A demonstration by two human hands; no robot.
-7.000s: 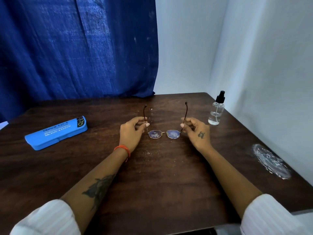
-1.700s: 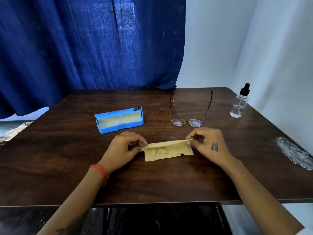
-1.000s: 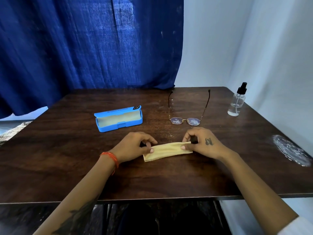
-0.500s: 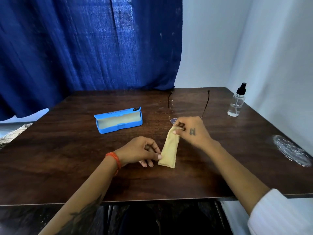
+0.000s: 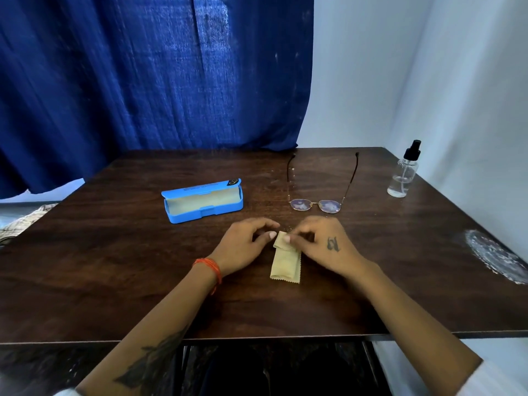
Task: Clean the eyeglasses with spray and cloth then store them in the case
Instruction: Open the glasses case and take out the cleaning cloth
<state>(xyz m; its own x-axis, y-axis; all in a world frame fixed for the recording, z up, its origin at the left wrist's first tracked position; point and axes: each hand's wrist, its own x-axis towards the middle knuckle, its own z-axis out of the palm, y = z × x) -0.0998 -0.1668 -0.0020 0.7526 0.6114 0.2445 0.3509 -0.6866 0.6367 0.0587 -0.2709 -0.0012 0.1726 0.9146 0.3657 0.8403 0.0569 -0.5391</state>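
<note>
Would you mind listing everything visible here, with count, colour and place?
Cloth: one, pale yellow, folded into a strip, near-centre of table, far end pinched by both hands.
Eyeglasses: one pair, thin metal frame, temples open, beyond the cloth.
Case: one, blue, lid open, left of the eyeglasses.
Spray bottle: one, clear with black top, upright, far right of table.
Table: one, dark brown wood.
Curtain: one, deep blue, behind the table.
White smear: one, right table edge.
Left hand: one, orange thread at wrist.
Right hand: one, small tattoo on back.
</note>
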